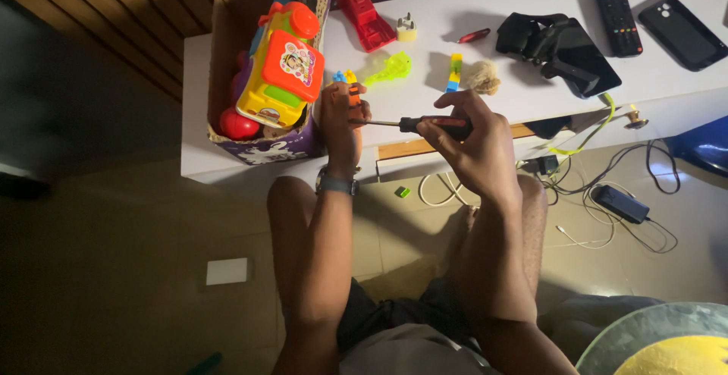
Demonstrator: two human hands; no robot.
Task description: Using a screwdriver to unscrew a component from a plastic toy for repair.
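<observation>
Bare knees and forearms fill the near view, seated at the desk's front edge. Right hand wrapped tight around a red-and-black screwdriver, shaft level, tip pointing left. Left hand pinches a small orange toy piece closed between its fingers, just over the front edge; tip meets it. Wristwatch on left wrist. Cardboard box of toys at the desk's left end, yellow toy truck on top. Green toy key, red toy car behind. Remote, phone at far right.
</observation>
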